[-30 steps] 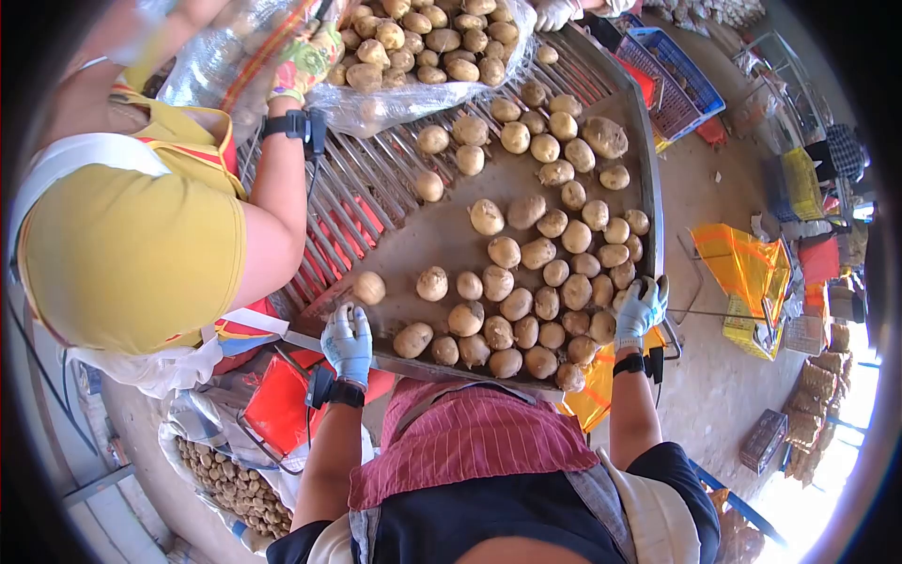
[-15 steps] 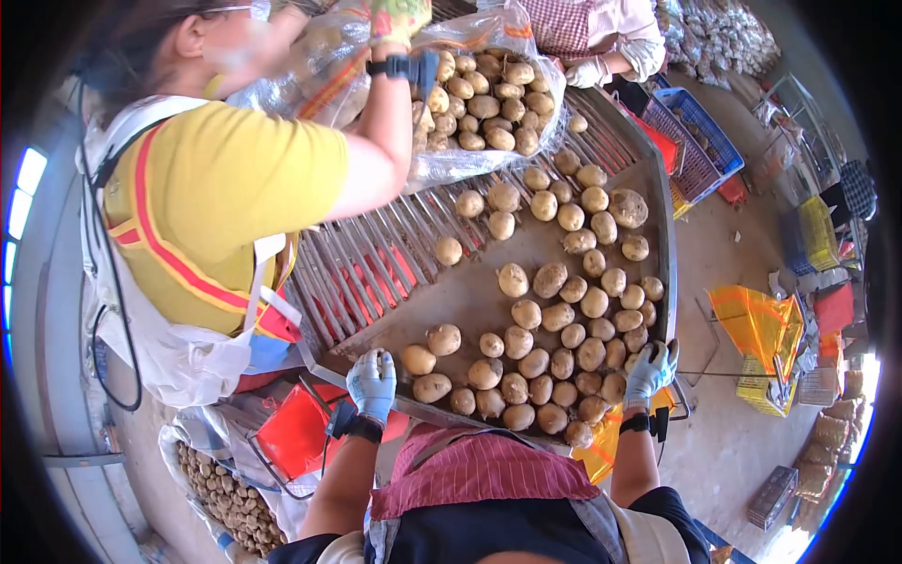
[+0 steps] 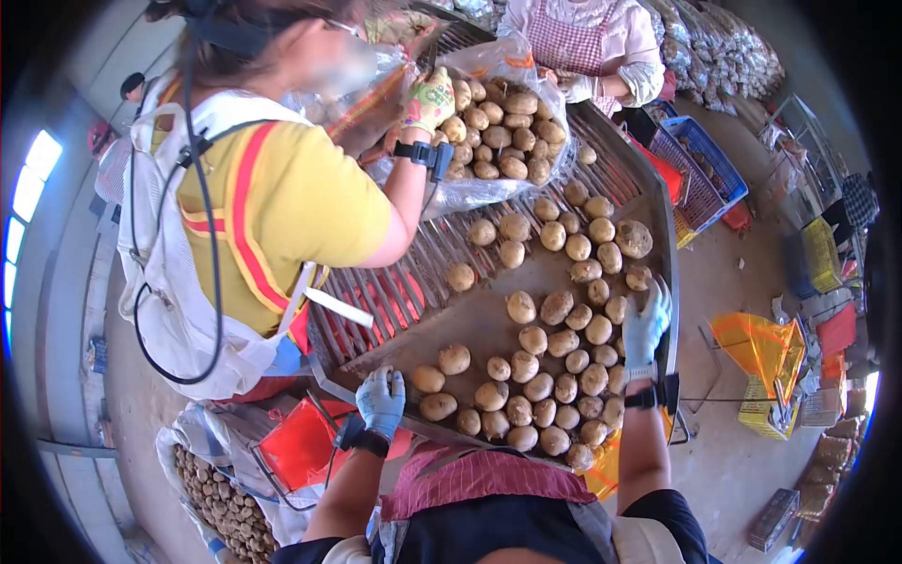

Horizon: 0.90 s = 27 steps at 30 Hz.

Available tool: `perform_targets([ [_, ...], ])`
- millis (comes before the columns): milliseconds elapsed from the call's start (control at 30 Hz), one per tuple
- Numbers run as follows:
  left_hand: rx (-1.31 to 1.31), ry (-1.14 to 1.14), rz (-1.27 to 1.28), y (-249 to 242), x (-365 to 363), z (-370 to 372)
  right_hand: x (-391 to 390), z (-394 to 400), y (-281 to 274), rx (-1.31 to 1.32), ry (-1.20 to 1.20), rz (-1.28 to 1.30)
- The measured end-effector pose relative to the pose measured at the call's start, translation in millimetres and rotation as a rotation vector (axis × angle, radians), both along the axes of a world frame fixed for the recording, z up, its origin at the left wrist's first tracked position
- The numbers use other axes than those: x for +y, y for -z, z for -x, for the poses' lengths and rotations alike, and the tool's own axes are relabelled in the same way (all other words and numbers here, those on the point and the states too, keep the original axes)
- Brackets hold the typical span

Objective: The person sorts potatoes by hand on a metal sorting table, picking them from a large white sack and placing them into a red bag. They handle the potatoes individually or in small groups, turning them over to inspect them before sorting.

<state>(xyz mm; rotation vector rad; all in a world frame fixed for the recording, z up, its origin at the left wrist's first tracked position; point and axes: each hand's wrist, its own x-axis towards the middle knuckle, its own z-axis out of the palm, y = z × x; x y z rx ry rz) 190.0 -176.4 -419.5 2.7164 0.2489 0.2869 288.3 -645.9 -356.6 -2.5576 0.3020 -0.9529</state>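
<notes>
Potatoes (image 3: 566, 387) lie loose on the metal table (image 3: 437, 327), most of them crowded over its solid right half, with a few near its slats (image 3: 371, 299). Across the table's far end sits a clear plastic bag (image 3: 470, 194) holding more. At the table's left side stands a person in a yellow shirt (image 3: 310, 197), a patterned glove (image 3: 432, 101) at the bag; another, in a checked apron (image 3: 567, 42), is beyond the far end. Right of the table, a blue crate (image 3: 731, 183) and an orange bag (image 3: 756, 343) stand apart from it; an open sack (image 3: 169, 461) of potatoes is off its near left corner.

The left hand (image 3: 381, 402) rests back-up on the table's near left rim, its grip impossible to tell. Along the right rim, the right hand (image 3: 645, 324) reaches forward beside the potatoes, fingers stretched straight, clasping nothing visible.
</notes>
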Motion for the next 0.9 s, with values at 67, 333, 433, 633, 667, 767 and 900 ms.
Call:
perform_targets([
  [67,-0.007,-0.005,0.001,-3.7,-1.7,-0.8,7.1,-49.1,2.1,-0.08,-0.17,0.036],
  [333,-0.003,-0.013,0.006,-7.9,-4.5,0.0,152.2,-190.2,-19.6,0.11,-0.609,0.127],
  [433,-0.009,-0.004,-0.013,-6.1,-2.6,-0.2,183.1,-243.8,-2.0,0.183,-0.57,0.204],
  [633,0.009,0.009,-0.018,-12.4,-4.9,-1.7,209.6,-261.1,-1.7,0.479,-0.556,0.217],
  [667,0.017,0.006,-0.023,-11.6,-4.4,2.2,209.7,-265.9,-4.0,0.556,-0.603,0.2],
  [767,-0.009,0.018,-0.014,-8.8,-3.2,-0.7,217.6,-252.3,6.6,0.44,-0.653,0.077],
  [900,-0.015,0.018,-0.02,-3.3,-4.0,-0.4,244.1,-197.9,15.0,0.421,-0.534,0.111],
])
